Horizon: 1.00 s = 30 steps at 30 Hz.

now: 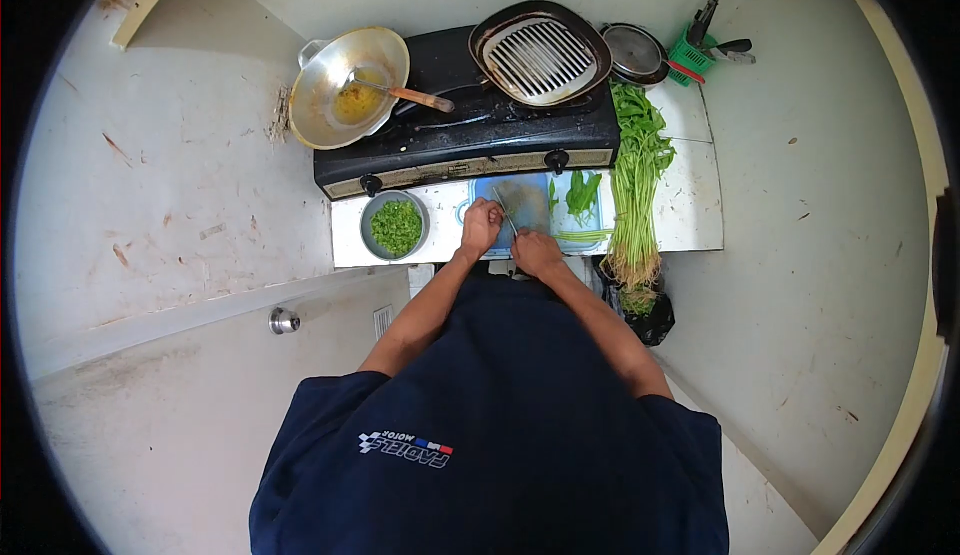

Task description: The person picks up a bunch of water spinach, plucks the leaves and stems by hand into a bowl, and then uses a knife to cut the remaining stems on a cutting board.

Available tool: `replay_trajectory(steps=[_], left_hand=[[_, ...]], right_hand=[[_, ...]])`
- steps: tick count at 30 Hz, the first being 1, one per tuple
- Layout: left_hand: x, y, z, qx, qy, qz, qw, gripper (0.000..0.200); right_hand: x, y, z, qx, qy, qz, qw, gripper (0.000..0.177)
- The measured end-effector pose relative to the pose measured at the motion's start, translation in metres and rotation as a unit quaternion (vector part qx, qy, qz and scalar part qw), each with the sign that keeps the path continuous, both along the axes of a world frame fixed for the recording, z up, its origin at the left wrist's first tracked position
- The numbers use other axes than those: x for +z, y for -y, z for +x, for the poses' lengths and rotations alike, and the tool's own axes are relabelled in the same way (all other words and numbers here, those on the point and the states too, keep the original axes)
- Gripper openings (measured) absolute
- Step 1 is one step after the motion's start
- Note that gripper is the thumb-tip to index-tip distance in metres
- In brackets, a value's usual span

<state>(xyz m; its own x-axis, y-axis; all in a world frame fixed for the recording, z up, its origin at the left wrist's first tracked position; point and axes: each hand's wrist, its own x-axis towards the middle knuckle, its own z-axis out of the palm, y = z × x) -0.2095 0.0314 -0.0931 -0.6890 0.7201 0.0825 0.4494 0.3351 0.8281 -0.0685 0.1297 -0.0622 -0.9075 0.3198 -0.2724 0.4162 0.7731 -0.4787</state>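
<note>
My right hand point(537, 253) is closed around a knife point(507, 213), whose thin blade slants up and left over a blue cutting board point(535, 200). Close to the blade, on its left side, my left hand point(482, 227) has its fingers drawn together; what they hold, if anything, is too small to make out. Loose green leaves point(582, 195) lie right of the board on a light blue tray point(606, 217), with a few pale green stems point(583, 236) by my right hand. A grey bowl point(367, 239) of chopped greens point(396, 227) stands to the left.
Behind the board is a black gas stove point(440, 145) bearing a wok point(308, 105) with a wooden-handled utensil point(425, 100) and a square grill pan point(600, 40). Long leafy greens with roots point(634, 185) overhang the counter's front edge at right. A green basket point(690, 58) holds utensils.
</note>
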Motion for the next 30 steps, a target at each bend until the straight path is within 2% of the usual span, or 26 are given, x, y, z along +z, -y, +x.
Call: replay_trajectory(steps=[11,17,25,30], left_hand=[[0.005,0.000,0.002,0.013,0.030,-0.011,0.999,0.008],[0.000,0.003,-0.004,-0.040,-0.022,-0.028,0.999,0.011],[0.007,0.002,0.002,-0.006,-0.008,-0.036,0.999,0.011],[0.009,0.002,0.003,-0.010,-0.008,-0.039,0.999,0.011]], right_hand=[[-0.007,0.001,0.004,0.003,0.028,-0.014,0.999,0.032],[0.002,0.001,-0.012,0.001,0.036,-0.003,0.999,0.030],[0.001,-0.001,0.002,-0.001,0.054,-0.003,0.999,0.034],[0.008,0.002,0.002,0.007,0.022,-0.002,1.000,0.032]])
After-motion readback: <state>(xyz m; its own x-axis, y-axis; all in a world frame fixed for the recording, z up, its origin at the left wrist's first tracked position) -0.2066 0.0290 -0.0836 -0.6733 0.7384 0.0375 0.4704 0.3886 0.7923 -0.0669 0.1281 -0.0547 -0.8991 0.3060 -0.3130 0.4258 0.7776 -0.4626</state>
